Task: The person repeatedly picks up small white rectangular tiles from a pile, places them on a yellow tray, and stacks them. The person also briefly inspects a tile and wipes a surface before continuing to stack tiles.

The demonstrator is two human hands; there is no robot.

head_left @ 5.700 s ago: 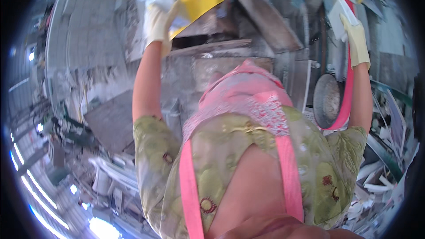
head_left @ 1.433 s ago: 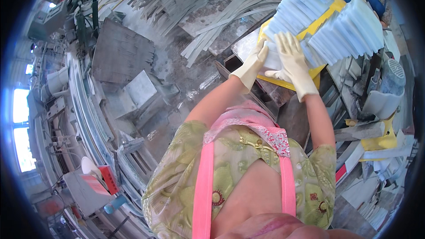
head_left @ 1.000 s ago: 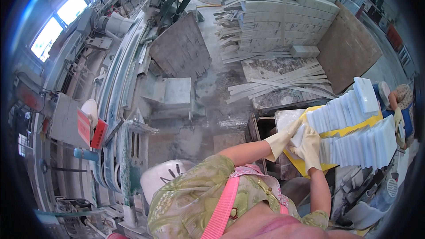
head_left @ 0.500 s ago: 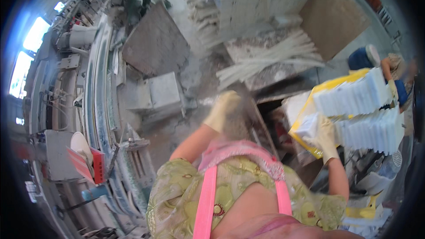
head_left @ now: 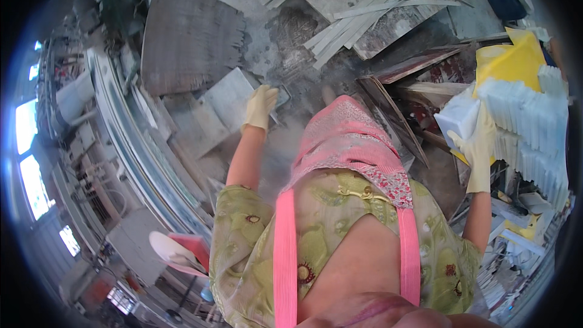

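Note:
My left hand (head_left: pixel 261 108), in a pale yellow rubber glove, hangs in front of me with its fingers loosely curled. It seems to hold nothing and is nearest to a dusty grey box (head_left: pixel 227 101). Over on the right, my gloved right hand (head_left: pixel 478 146) grips a small white block-like stack (head_left: pixel 458 115), with thumb and fingers on its near end. Right beside it stand rows of thin white slabs (head_left: pixel 522 127), packed on edge. A yellow sheet (head_left: pixel 510 61) lies behind and under these rows.
Loose pale strips (head_left: pixel 379 15) lie across a worn board at the far side. A large brown board (head_left: pixel 191 36) leans at far left. An open wooden crate (head_left: pixel 401 109) stands before the slabs. Long metal rails (head_left: pixel 130 140) run along the left. A blue container (head_left: pixel 507 0) is at far right.
My view has tilted down and shifted. My left hand has moved left, closer to the grey box. My right hand stays at the small white stack, which now appears lifted against the slab rows.

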